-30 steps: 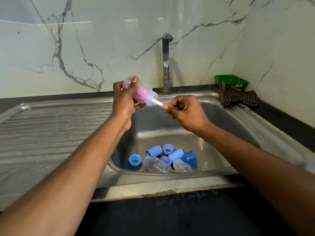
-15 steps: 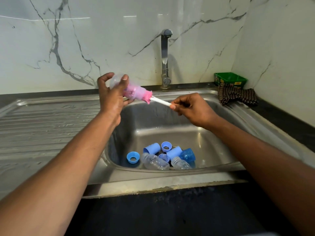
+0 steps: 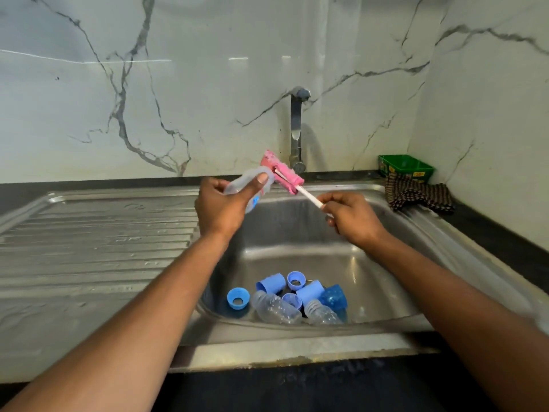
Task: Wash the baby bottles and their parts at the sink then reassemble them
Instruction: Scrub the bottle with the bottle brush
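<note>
Over on the left we see the ribbed steel draining board (image 3: 95,248), running flat toward the basin. Moving in, the left hand (image 3: 221,208) is up above the sink (image 3: 297,239), its grip wrapped around a clear baby bottle (image 3: 252,185), thumb across the front, bottle tilted with its mouth toward the tap (image 3: 297,129). Right at that mouth we've got the pink sponge brush (image 3: 283,175), its head outside the bottle and just beside the opening; we cannot tell if they touch. Its white handle (image 3: 309,197) slants down to the right hand (image 3: 353,217), whose grip pinches the handle's end between curled fingers. Down on the sink floor, near the front edge, lie two more clear bottles (image 3: 277,309), and around them blue collars and caps (image 3: 271,283) in a loose heap, one blue ring (image 3: 237,298) slightly apart on the left. Far right, on the dark tabletop (image 3: 505,233), a striped cloth (image 3: 416,196) lies touching a green tray (image 3: 405,166) in the corner.
</note>
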